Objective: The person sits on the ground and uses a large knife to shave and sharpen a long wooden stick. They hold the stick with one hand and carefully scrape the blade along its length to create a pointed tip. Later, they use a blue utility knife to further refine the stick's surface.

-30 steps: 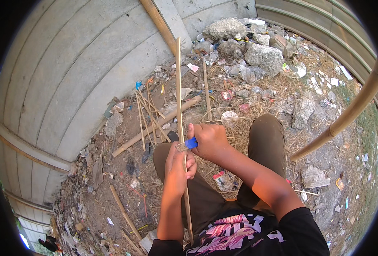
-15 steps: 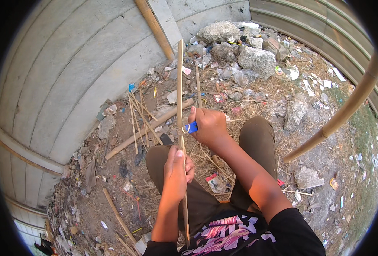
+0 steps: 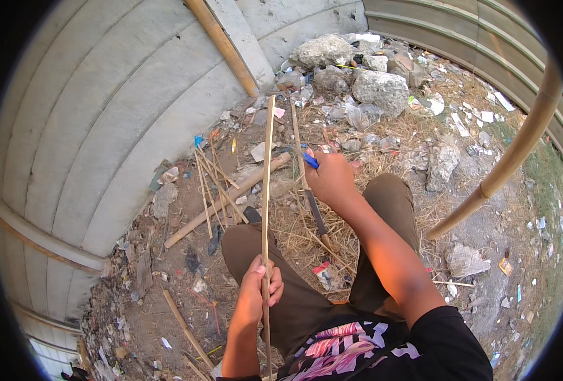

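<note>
My left hand (image 3: pixel 261 289) grips a long, narrow bamboo strip (image 3: pixel 267 184) near its lower part. The strip stands nearly upright before me, its lower end by my shirt and its far end toward the wall. My right hand (image 3: pixel 330 180) is closed round a small blue cutter (image 3: pixel 310 160), held to the right of the strip and apart from it. Only the blue end of the cutter shows; its blade cannot be made out. Beneath the right hand, between my knees, lies a dark flat blade (image 3: pixel 317 213) with a wooden end.
Several thin bamboo sticks (image 3: pixel 214 181) lie across a thick bamboo pole (image 3: pixel 195 222) at left. Large rocks (image 3: pixel 381 91) and litter lie at the back. A leaning bamboo pole (image 3: pixel 503 171) rises at right. A concrete wall (image 3: pixel 116 114) and metal fence (image 3: pixel 446 38) bound the space.
My right hand with the cutter has moved off the strip, up and to the right. My left hand and the strip have come lower, toward me. The view has shifted slightly.
</note>
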Tool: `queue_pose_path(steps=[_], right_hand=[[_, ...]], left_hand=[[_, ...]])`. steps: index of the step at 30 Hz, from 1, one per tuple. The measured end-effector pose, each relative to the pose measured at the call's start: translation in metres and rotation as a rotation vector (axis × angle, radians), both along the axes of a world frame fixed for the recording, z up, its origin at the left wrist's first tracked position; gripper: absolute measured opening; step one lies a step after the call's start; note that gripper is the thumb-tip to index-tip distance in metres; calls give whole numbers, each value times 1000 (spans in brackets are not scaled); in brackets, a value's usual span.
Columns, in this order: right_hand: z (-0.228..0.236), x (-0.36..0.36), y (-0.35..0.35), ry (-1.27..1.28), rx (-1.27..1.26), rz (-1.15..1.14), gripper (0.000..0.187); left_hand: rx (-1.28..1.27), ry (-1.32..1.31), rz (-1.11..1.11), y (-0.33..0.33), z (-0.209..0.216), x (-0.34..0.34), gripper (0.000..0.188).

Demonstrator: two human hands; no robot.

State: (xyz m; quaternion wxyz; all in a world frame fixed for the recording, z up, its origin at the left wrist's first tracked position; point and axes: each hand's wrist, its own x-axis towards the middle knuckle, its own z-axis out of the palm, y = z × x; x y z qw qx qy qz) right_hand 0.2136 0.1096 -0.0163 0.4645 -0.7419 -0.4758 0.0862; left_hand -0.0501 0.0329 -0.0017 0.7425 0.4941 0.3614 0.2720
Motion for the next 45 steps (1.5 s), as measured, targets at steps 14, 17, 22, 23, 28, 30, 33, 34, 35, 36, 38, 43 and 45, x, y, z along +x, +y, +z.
queue_pose_path(steps=[14,17,22,23,28,30,33,34,35,36,38,43,45], right_hand=[[-14,-17,0,-226,317,45,38],[-14,-18,-1,-277,352,25,37],[-17,-18,4,-283,376,-10,35],[-17,-19,5,-279,392,-7,34],[-17,-20,8,-284,450,-58,35],[-15,-18,8,-271,474,-72,35],[-9,-12,6,-236,484,-99,35],[-7,-5,6,-224,474,-111,35],[-7,-1,6,-212,463,-127,35],[-8,-1,6,-223,461,-120,35],[-9,-2,7,-245,454,-105,36],[-3,24,12,-53,330,-223,29],[1,36,10,-64,240,-257,23]], left_hand=[[25,-111,-79,20,-3,45,36],[173,36,-43,17,-3,46,36],[280,204,10,12,0,48,37],[294,221,23,12,0,49,37],[343,203,2,13,-4,49,37],[309,217,-7,14,-1,50,38],[174,203,-75,9,3,50,42],[141,172,-76,6,2,50,43],[109,141,-80,3,0,52,44],[77,110,-84,0,-2,52,45],[36,110,-88,-3,-1,49,45],[-96,118,-181,-27,-12,30,44],[-150,114,-196,-44,-18,11,43]])
